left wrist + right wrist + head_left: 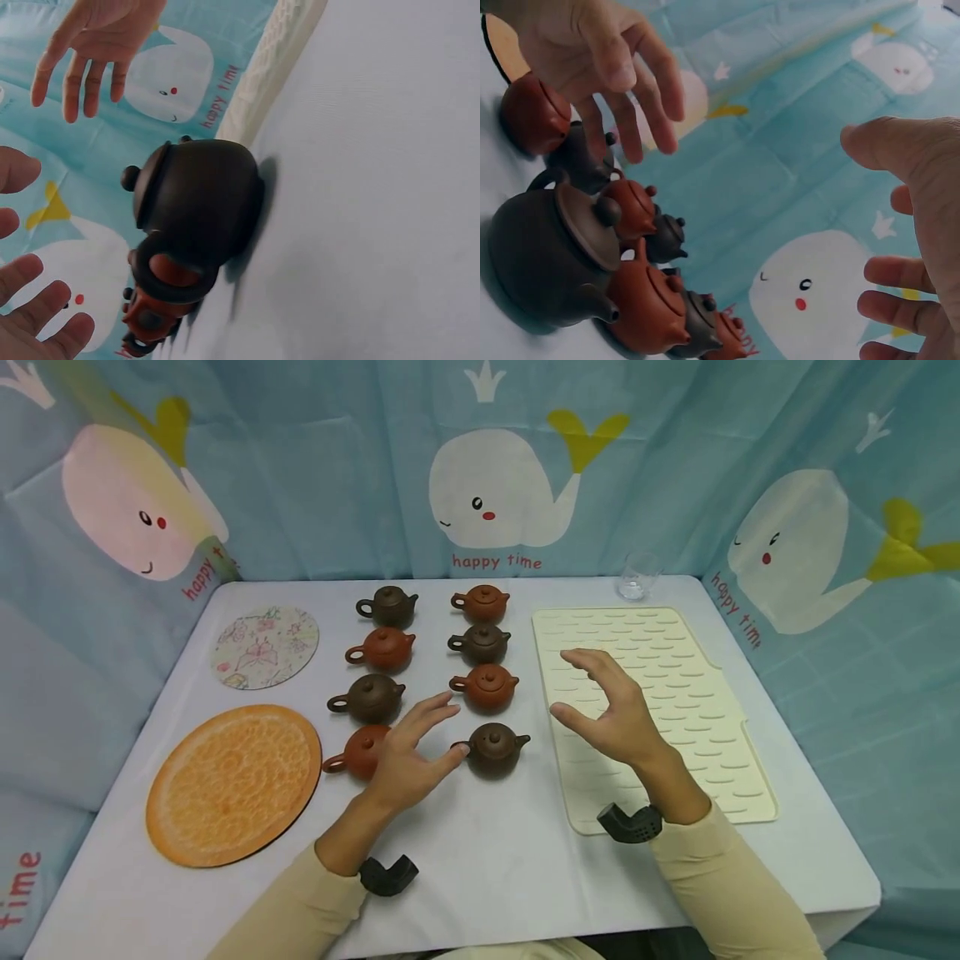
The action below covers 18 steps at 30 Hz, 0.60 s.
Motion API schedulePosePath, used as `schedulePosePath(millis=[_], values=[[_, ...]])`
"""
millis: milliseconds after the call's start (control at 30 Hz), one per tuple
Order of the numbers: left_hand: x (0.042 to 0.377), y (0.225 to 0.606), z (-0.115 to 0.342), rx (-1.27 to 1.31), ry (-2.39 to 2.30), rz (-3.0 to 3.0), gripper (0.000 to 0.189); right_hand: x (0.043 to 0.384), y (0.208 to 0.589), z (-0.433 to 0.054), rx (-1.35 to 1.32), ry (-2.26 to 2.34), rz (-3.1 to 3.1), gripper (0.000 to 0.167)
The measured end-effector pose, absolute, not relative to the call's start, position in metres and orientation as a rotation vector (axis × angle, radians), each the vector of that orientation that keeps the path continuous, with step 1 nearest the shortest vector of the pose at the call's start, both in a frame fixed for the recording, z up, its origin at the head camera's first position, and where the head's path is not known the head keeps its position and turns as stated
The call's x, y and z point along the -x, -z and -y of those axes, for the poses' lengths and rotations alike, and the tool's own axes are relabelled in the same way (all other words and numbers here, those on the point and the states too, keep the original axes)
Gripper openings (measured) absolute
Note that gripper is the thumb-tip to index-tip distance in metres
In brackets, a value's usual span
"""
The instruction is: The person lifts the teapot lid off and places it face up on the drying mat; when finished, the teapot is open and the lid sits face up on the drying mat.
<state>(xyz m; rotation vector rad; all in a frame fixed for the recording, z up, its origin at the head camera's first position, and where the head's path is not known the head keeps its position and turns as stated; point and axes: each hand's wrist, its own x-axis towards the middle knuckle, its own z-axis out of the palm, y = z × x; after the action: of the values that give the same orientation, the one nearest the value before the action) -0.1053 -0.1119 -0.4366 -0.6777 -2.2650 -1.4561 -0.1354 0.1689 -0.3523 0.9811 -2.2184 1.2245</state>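
Observation:
Several small clay teapots stand in two columns on the white table, dark brown alternating with reddish brown. Nearest the front of the right column is a dark teapot [495, 750], its handle pointing left and its spout right; it looms large in both wrist views. My left hand [411, 760] hovers between the columns with fingers spread, holding nothing. It partly covers the front reddish teapot [363, 752], and its thumb appears over the dark teapot's handle; contact is unclear. My right hand [617, 710] is raised above the cream drying mat [720, 777], fingers parted and empty.
At the left lie a round floral mat [264, 647] and a larger orange-brown round mat [234, 785]. A clear glass [636, 578] stands at the back right, behind the drying mat. A blue curtain [322, 485] with whale prints encloses the table's back and sides.

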Motion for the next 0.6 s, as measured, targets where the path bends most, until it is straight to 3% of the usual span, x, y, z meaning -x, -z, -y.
schedulePosePath(millis=[167, 600], values=[[0.109, 0.449, 0.108, 0.677, 1.494, 2.303, 0.048, 0.133, 0.355, -0.164, -0.993, -1.25, 2.239, 0.058], [0.112, 0.473, 0.104, 0.648, 1.518, 2.306, 0.044, 0.161, 0.403, -0.167, -1.089, -1.277, 2.259, 0.065]])
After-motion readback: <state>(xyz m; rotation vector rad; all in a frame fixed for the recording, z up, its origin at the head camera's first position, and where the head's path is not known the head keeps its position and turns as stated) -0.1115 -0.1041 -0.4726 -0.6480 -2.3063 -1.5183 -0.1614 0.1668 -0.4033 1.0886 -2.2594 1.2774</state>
